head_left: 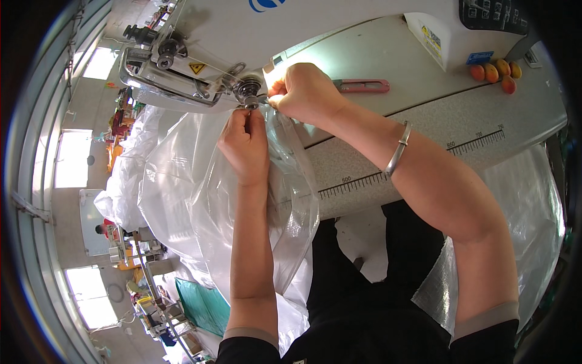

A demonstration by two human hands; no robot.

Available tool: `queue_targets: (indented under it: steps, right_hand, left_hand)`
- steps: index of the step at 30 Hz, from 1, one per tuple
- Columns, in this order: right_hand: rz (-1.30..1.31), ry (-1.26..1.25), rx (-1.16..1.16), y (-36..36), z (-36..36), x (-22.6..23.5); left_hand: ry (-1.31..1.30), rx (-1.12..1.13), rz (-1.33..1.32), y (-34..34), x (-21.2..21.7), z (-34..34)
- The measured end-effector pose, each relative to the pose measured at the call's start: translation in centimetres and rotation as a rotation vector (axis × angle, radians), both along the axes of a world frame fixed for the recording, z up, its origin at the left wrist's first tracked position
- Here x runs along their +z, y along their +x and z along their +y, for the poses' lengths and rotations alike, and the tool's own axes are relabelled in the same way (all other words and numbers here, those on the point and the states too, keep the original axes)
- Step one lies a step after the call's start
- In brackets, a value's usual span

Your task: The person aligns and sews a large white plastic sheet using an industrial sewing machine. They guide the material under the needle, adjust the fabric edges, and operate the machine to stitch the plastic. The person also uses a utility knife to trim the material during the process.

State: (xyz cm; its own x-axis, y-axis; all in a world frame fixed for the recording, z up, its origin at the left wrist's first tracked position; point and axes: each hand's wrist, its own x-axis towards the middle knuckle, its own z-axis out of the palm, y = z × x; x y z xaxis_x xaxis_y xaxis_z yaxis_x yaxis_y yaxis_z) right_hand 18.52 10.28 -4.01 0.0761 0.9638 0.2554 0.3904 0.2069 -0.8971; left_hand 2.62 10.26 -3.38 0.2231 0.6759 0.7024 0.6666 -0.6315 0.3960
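Both my hands work close to the head of a white sewing machine (pixel 339 19), near its round metal thread-tension dial (pixel 247 90). My left hand (pixel 244 148) is closed in a pinch just under the dial, in front of the clear plastic sheeting (pixel 188 164); what its fingertips hold is too small to make out. Beside it, my right hand (pixel 309 94) is also pinched, by the needle area, and its fingertips' contents are hidden. Behind my right wrist lies a pair of pink-handled thread snips (pixel 367 86) on the machine bed.
Several small orange-red fruits (pixel 492 72) sit on the right of the sewing table (pixel 388 142), whose near edge carries a ruler scale. More plastic sheeting (pixel 524 203) hangs at the right. Far left, a person (pixel 104 229) is in the workshop background.
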Motion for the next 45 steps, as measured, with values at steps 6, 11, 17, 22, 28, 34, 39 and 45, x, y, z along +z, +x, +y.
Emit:
queue_targets:
  steps: [6,11,17,22,28,34,39,45]
  right_hand:
    - [0.020,0.032,-0.036,-0.2,-0.4,0.3]
    - [0.018,0.115,-0.071,-0.5,-0.2,0.0]
    - [-0.003,0.160,-0.081,-0.5,-0.2,-0.1]
    - [-0.009,0.078,0.020,-0.2,-0.7,0.3]
    - [0.000,0.096,0.087,0.2,-2.5,0.8]
    - [0.001,0.052,0.156,1.2,-5.9,2.5]
    - [0.126,-0.021,0.274,1.7,-9.0,4.6]
    - [0.041,0.005,0.211,3.0,-7.2,4.2]
  left_hand:
    - [-0.109,0.014,0.007,-0.2,0.2,0.0]
    - [-0.153,0.016,-0.021,-0.1,0.2,0.1]
    - [-0.116,-0.035,-0.064,-0.2,-0.2,0.4]
    - [-0.201,-0.037,-0.096,0.0,0.0,-0.1]
    - [-0.088,-0.034,0.003,-0.7,0.8,-0.8]
    - [0.011,-0.114,0.107,-0.2,4.0,-4.6]
    - [-0.420,-0.410,-0.007,-0.3,5.5,-6.3]
    - [-0.591,-0.253,-0.083,-0.9,5.3,-4.4]
